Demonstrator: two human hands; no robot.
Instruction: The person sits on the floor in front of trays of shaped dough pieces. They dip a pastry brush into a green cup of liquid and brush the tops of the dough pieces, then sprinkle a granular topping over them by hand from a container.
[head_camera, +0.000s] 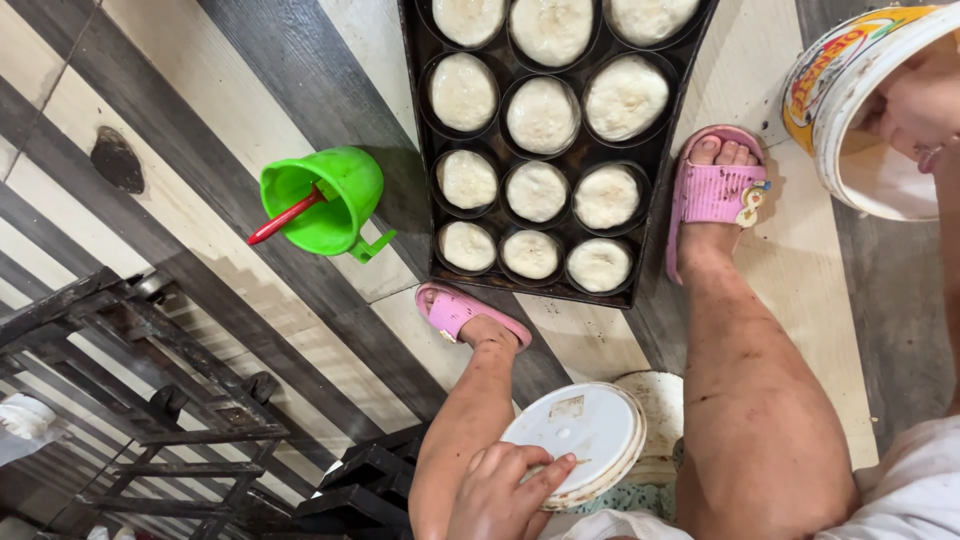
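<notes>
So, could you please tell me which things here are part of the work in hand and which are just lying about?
In hand: left hand on white lid; right hand in white tub; dough tray.
Lying about: green jug, metal rack.

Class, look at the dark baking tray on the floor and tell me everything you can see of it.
The baking tray is a dark, worn metal pan with round cups in rows of three. Each visible cup holds a pale mound of dough. It lies flat on the striped floor, its far end cut off by the picture's edge. A green cup stands to one side and a foot in a pink sandal at the other; neither hand touches it.
</notes>
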